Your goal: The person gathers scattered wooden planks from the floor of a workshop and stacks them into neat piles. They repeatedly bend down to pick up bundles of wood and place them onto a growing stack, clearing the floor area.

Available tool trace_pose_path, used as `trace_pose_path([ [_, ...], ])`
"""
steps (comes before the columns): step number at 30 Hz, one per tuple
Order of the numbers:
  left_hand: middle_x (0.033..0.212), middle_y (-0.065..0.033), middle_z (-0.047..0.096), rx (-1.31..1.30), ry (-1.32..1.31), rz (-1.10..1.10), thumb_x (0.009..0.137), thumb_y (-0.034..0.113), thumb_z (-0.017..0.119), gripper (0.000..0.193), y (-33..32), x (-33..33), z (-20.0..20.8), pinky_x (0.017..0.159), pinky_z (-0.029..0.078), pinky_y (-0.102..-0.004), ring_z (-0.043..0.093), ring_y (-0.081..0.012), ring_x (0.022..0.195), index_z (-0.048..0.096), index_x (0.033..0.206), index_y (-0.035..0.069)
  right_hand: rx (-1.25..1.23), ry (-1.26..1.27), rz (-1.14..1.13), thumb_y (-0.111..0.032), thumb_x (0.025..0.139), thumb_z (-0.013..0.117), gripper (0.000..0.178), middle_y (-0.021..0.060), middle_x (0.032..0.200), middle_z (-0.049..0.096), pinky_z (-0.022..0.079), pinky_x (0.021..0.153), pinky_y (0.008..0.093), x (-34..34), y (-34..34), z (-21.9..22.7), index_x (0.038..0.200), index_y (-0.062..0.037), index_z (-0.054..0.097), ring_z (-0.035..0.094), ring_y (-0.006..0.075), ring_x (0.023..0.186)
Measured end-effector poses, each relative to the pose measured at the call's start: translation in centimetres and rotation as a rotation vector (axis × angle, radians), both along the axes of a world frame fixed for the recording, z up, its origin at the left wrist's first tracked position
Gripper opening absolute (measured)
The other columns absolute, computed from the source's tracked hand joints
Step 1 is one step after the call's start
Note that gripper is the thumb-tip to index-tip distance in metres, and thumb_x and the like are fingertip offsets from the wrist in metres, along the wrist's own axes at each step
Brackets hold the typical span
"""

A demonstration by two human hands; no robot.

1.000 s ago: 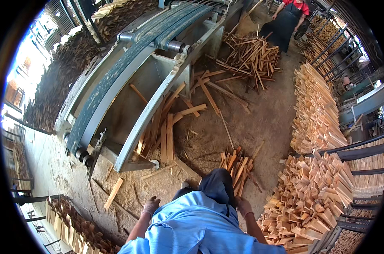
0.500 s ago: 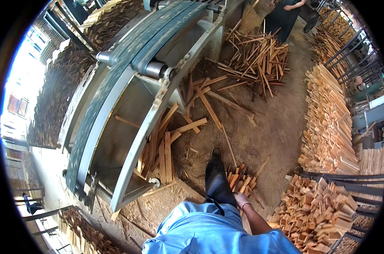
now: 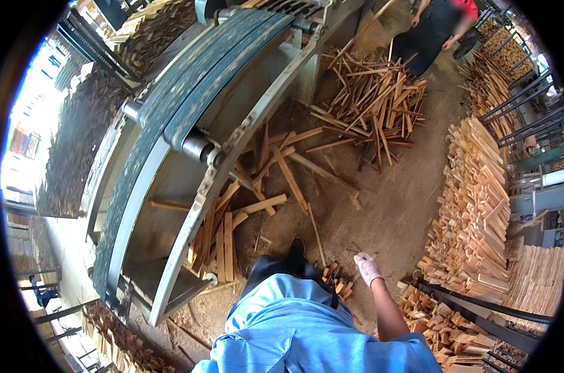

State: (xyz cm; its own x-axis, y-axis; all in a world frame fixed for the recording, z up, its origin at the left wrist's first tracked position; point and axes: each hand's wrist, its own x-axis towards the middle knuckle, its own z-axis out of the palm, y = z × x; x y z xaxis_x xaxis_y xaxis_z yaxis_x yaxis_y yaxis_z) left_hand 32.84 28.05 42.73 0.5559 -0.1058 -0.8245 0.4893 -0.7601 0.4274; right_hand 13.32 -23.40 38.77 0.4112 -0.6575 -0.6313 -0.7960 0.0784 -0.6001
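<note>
My right hand (image 3: pixel 368 269), in a pale glove, is held out in front of my right side. It holds nothing, and its fingers look loosely extended. Beyond it lies bare brown floor, and just to its left a small bundle of short wood pieces (image 3: pixel 339 283) rests on the ground, partly hidden by my blue shirt. My left hand is out of sight. One of my dark shoes (image 3: pixel 298 245) shows below the shirt hem, near a thin wooden stick (image 3: pixel 316 233) on the floor.
A belt conveyor (image 3: pixel 188 81) with a metal frame runs along the left. Loose wooden strips (image 3: pixel 229 239) lie beside and under it. Ahead is a heap of sticks (image 3: pixel 381 99), with a person in a dark apron (image 3: pixel 425 37) behind it. Stacked wood pieces (image 3: pixel 468 211) line the right.
My right hand has swung forward and up from beside my leg. My body has moved ahead, and the person behind the heap shows more fully.
</note>
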Motion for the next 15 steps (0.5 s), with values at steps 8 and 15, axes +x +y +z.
trace_pose_path([
  [8,0.111,-0.0172,0.074,0.075,0.101,-0.181,0.093,0.033,0.065,0.042,-4.5,3.2,-5.8,0.093,0.055,-0.0367,0.071,-0.0301,0.109,0.069,0.127,0.009,0.157,0.242,0.137,-0.039,0.095,0.061,0.035,0.0147,0.107,0.076,0.054,0.082,0.0426,0.2,0.9,0.7,0.113,-0.0122,0.074,0.071,0.0315,0.097],
  [15,0.108,-0.017,0.074,-0.024,0.027,-0.535,0.094,0.033,0.063,0.038,-8.4,10.7,-10.3,0.092,0.055,-0.0368,0.07,-0.0304,0.108,0.07,0.125,0.011,0.046,0.131,0.517,-0.042,0.1,0.056,0.046,0.0203,0.115,0.073,0.052,0.096,0.0433,-0.1,0.5,-0.1,0.119,-0.0034,0.071,0.069,0.0355,0.107],
])
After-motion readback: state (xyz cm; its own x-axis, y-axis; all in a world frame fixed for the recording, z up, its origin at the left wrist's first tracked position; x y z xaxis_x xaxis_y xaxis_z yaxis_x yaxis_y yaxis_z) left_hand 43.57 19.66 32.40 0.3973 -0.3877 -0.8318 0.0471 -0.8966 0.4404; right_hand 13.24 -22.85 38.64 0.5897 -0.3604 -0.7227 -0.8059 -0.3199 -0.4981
